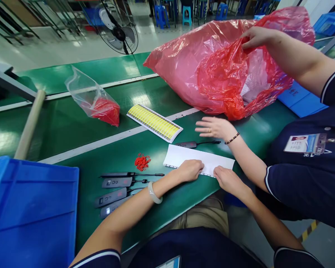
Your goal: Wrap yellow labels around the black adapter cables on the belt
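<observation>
A white paper sheet (191,154) with black marks along its near edge lies in front of me, plain side up. My left hand (190,170) is closed, pinching the near edge around its middle. Close beside it, my right hand (228,180) pinches the same edge farther right, thumb and fingers together. Just behind the sheet, a dark device with a short cable (187,144) is partly covered. A sheet of yellow labels (155,123) lies beyond. Left of my hands are a small pile of red rings (142,162) and several dark handheld devices (117,182) with cables.
At right, a co-worker's hand (255,37) grips a big red plastic bag (181,63); their other hand (217,127) is spread over the green table (106,149). A clear bag of red pieces (106,111) lies at back left. A blue bin (44,208) stands near left.
</observation>
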{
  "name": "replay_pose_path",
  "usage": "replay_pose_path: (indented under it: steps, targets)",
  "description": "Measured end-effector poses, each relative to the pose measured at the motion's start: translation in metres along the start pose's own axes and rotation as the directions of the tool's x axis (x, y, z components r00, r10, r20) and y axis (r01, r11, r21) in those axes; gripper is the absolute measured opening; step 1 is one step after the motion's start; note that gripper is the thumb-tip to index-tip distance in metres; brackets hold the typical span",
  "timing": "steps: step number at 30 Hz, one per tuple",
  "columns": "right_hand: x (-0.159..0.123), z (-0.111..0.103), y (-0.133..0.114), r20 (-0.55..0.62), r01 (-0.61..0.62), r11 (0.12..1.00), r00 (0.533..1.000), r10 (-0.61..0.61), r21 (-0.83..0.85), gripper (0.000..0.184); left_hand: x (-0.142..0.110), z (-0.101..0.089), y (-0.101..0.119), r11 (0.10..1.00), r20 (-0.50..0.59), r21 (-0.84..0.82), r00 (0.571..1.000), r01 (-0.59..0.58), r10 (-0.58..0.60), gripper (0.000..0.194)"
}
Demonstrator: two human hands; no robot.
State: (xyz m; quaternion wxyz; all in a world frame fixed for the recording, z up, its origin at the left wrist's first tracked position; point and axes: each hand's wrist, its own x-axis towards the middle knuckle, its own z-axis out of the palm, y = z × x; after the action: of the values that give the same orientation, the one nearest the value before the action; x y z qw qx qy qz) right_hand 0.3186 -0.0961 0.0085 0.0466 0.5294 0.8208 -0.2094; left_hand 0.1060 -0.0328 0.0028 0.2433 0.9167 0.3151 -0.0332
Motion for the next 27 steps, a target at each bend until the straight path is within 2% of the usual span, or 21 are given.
replay_pose_path:
  steps: [4,7,13,19,23,27]
  targets:
    - [-0.011,-0.004,0.002,-0.02,0.026,1.0,0.999,-0.026,-0.018,0.022,-0.006,-0.009,-0.008,0.999,0.041,0.012,0.999,-0.033,0.032,0.015]
    - [-0.018,-0.004,0.002,-0.011,0.031,0.999,0.999,-0.031,-0.035,0.024,-0.011,-0.013,-0.005,0.998,0.046,0.004,0.997,-0.068,0.068,0.014]
    - [-0.012,-0.003,-0.001,0.025,0.05,0.999,0.998,-0.05,-0.018,0.021,-0.006,-0.003,0.008,0.996,0.021,-0.023,0.996,-0.083,0.083,0.019]
    - [-0.006,-0.008,0.004,0.017,0.015,0.999,1.0,-0.016,0.042,0.02,0.004,0.0,0.004,1.0,0.03,-0.015,0.999,-0.023,0.023,0.016]
    - [-0.013,-0.014,0.013,0.019,0.048,0.995,0.999,-0.05,0.088,0.02,0.003,-0.001,0.001,0.999,0.034,-0.023,0.999,-0.032,0.033,0.015]
    - [-0.018,-0.012,0.017,0.015,0.034,0.993,0.999,-0.036,0.112,0.022,0.001,0.003,0.006,0.998,-0.005,-0.033,0.998,-0.061,0.061,0.018]
